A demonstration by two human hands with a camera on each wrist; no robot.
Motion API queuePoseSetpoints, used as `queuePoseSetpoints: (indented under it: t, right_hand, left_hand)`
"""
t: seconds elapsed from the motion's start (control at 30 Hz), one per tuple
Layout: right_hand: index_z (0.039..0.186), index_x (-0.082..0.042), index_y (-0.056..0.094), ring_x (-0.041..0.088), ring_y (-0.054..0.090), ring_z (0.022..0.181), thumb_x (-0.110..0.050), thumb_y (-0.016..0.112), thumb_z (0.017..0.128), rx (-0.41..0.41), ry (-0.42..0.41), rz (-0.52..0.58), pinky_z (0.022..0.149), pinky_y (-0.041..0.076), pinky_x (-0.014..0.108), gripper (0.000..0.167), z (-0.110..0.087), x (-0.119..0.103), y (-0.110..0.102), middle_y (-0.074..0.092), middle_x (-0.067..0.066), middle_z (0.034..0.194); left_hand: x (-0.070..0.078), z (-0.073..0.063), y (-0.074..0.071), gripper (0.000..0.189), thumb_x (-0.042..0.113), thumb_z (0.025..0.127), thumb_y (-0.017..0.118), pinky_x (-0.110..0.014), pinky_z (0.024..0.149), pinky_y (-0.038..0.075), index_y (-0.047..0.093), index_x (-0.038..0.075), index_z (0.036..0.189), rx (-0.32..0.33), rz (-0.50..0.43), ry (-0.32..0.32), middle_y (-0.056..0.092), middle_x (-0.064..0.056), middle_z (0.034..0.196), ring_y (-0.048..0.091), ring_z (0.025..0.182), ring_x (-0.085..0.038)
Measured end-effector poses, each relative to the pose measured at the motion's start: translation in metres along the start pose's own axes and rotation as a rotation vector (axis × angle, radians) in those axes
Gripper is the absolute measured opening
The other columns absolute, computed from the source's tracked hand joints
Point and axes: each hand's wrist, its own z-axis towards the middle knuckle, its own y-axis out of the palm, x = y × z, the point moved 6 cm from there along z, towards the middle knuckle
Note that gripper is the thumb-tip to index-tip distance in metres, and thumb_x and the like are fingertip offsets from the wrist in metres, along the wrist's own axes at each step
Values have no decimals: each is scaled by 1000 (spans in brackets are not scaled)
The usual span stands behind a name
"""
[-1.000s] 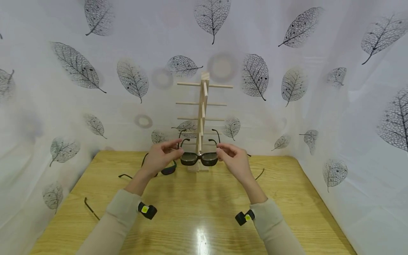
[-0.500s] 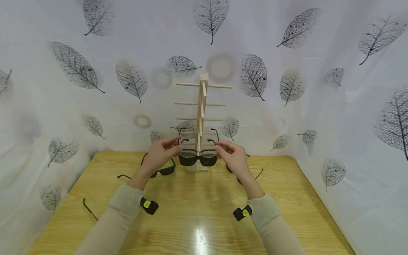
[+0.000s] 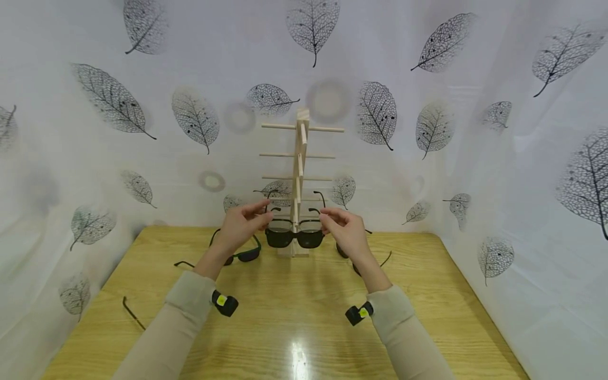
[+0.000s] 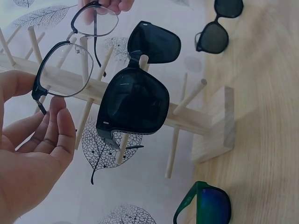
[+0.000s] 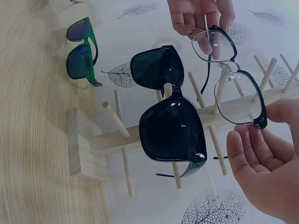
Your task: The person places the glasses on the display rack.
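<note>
A pair of clear-lensed eyeglasses (image 4: 45, 59) with black upper rims is held level between both hands, in front of the wooden display rack (image 3: 302, 134). My left hand (image 3: 241, 228) pinches one end of the frame near the hinge; my right hand (image 3: 350, 234) pinches the other end, thumb and fingers at the corner (image 5: 259, 122). Dark sunglasses (image 3: 280, 239) hang on the rack just below the eyeglasses, resting over a short peg, their lenses facing me. In the head view the eyeglasses partly overlap the sunglasses' upper edge. The temples of the eyeglasses point back toward the rack.
Green-framed sunglasses (image 3: 249, 255) lie on the wooden table (image 3: 266, 316) left of the rack. Another dark pair (image 3: 342, 250) lies behind my right wrist. A thin temple (image 3: 134, 314) shows beside my left sleeve. Leaf-printed curtain (image 3: 328, 158) surrounds the table. Upper rack rods (image 3: 328, 129) stick out sideways.
The eyeglasses have risen slightly and sit higher against the sunglasses, whose dark lenses show more now. Both hands keep their grip and have shifted only a little.
</note>
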Motion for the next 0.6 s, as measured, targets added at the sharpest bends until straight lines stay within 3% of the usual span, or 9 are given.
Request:
queuePoseSetpoints:
  t: [0.37,0.6]
  right_hand:
    - [128,-3,74,37,73,91,-23,70,104,11,7,3,77,62,26,31,3,2,1,73,32,108]
    - [127,-3,75,37,73,91,-24,71,103,18,24,-3,77,62,26,32,5,3,0,76,21,102]
  left_hand:
    - [2,2,1,52,23,104,70,-23,81,56,57,9,152,11,8,-17,70,-22,129,72,95,-23]
    - [-1,6,2,50,23,104,70,-24,78,54,58,8,151,10,0,-18,72,-21,123,71,93,-28]
